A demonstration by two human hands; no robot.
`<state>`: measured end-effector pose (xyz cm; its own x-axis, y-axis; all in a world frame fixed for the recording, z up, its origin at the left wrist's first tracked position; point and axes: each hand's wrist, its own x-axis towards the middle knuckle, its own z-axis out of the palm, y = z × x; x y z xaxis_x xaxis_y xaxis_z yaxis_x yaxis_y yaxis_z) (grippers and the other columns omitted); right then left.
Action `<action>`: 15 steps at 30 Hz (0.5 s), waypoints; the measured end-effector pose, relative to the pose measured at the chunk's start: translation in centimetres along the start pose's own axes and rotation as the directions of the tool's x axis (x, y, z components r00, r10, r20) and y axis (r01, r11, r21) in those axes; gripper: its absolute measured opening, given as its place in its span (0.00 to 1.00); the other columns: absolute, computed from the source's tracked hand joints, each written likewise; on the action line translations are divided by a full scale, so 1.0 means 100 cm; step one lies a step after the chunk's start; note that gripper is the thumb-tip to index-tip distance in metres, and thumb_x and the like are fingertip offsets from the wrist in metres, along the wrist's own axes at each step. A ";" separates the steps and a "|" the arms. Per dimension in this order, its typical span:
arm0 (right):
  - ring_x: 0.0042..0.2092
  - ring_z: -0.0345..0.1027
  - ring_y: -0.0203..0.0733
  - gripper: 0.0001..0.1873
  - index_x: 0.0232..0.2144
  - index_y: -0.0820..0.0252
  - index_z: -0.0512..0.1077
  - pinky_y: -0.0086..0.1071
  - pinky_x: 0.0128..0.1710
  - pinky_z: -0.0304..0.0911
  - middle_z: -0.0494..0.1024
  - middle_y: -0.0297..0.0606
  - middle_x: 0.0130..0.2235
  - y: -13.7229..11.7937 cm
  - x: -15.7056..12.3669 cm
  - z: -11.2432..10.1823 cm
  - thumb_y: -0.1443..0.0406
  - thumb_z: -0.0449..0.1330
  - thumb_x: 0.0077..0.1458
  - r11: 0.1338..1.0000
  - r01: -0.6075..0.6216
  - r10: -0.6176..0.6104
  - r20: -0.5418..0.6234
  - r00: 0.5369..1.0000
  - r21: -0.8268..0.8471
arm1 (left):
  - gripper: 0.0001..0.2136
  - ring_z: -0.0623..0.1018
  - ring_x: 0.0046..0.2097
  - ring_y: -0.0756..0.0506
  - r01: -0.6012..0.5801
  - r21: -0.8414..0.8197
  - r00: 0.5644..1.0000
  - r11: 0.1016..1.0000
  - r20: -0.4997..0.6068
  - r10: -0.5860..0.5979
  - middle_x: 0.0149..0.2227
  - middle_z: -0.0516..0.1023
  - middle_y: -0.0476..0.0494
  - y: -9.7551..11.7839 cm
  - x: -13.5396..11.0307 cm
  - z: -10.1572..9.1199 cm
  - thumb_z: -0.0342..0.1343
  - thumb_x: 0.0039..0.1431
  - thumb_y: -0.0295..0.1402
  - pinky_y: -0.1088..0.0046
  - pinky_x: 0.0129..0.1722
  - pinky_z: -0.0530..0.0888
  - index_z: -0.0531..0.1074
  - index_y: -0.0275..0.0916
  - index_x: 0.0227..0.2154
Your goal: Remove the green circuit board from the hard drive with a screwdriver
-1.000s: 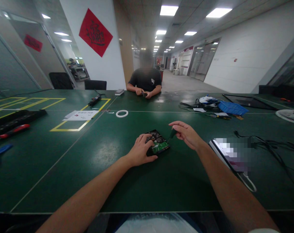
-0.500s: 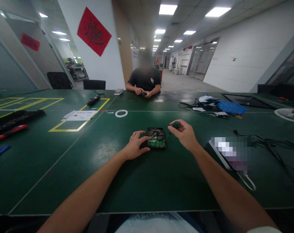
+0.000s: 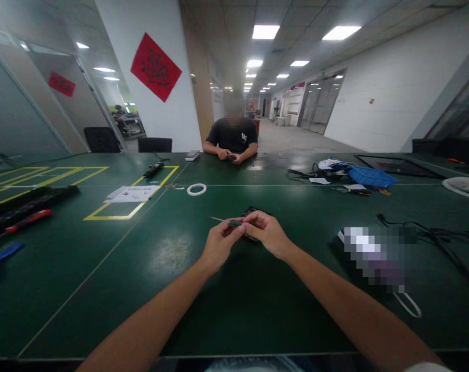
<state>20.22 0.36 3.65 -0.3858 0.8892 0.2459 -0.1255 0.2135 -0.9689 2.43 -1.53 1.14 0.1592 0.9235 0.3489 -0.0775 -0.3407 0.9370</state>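
Both my hands meet over the green table (image 3: pixel 226 299) just in front of me. My left hand (image 3: pixel 220 243) is closed and pinches the shaft of a small dark-handled screwdriver (image 3: pixel 227 222), whose thin tip points left. My right hand (image 3: pixel 267 232) is closed round the handle end of the same tool. Behind my hands lies a black hard drive (image 3: pixel 253 211); only its far edge shows, the rest being hidden by my fingers.
A person in a dark shirt (image 3: pixel 233 137) sits across the table handling a small object. A white tape ring (image 3: pixel 196 189), a paper sheet (image 3: pixel 130 194), a blue tray (image 3: pixel 371 177), black cables (image 3: pixel 443 235), red-handled tools (image 3: pixel 27 219) and a blurred device (image 3: pixel 374 253) lie around.
My left hand left the hard drive and rose to grip the screwdriver shaft. My right hand moved left toward it with the tool, which now lies level above the drive.
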 end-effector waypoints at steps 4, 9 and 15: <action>0.50 0.74 0.46 0.21 0.48 0.55 0.76 0.44 0.53 0.69 0.79 0.42 0.48 -0.001 0.014 -0.027 0.53 0.66 0.55 0.967 -0.011 0.053 0.159 0.986 -0.254 | 0.15 0.78 0.44 0.44 0.036 -0.174 0.981 0.984 -0.181 -0.068 0.42 0.80 0.42 -0.012 0.011 -0.014 0.63 0.60 0.44 0.68 0.44 0.75 0.79 0.38 0.42; 0.69 0.51 0.61 0.66 0.70 0.60 0.55 0.51 0.68 0.47 0.56 0.54 0.69 -0.004 0.062 -0.082 0.56 0.78 0.30 0.544 0.055 0.342 0.281 0.897 -0.837 | 0.16 0.80 0.38 0.45 0.117 -0.324 0.930 0.939 -0.297 -0.218 0.38 0.79 0.42 -0.038 0.027 -0.043 0.64 0.56 0.45 0.66 0.41 0.76 0.74 0.36 0.35; 0.73 0.28 0.70 0.88 0.73 0.58 0.38 0.54 0.70 0.35 0.35 0.53 0.74 0.012 0.130 -0.083 0.58 0.80 0.14 0.181 0.175 0.627 0.250 0.738 -0.968 | 0.15 0.75 0.29 0.50 0.165 -0.285 0.891 0.944 -0.367 -0.267 0.29 0.72 0.51 -0.059 0.034 -0.061 0.65 0.52 0.41 0.72 0.30 0.74 0.70 0.39 0.37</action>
<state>22.62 15.53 5.43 -0.5921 0.6884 -0.4190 0.7945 0.5857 -0.1606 -2.60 4.66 -3.32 -0.1987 0.9785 0.0545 -0.3276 -0.1188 0.9373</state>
